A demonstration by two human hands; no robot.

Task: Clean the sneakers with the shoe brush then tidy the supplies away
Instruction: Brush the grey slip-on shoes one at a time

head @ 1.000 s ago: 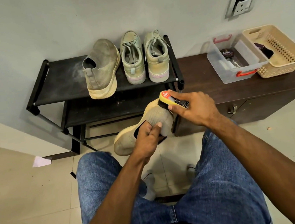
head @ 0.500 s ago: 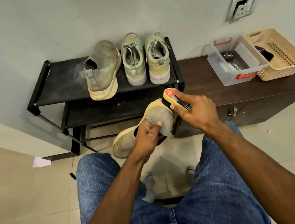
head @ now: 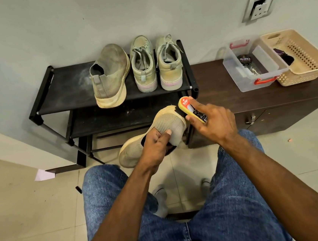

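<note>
My left hand grips a beige knit sneaker by its collar, holding it in the air above my knees with the toe pointing down-left. My right hand holds a yellow shoe brush with its dark bristles against the sneaker's heel edge. The matching knit sneaker stands on the top shelf of the black shoe rack. Beside it stand two pale green lace-up sneakers.
A dark wooden cabinet stands right of the rack. On it are a clear plastic box with a polish tin and a beige basket holding a dark item. A wall socket is above. My jeans-clad legs fill the foreground.
The brush has slid a little up and to the right along the sneaker's heel. My left hand keeps the same grip on the shoe.
</note>
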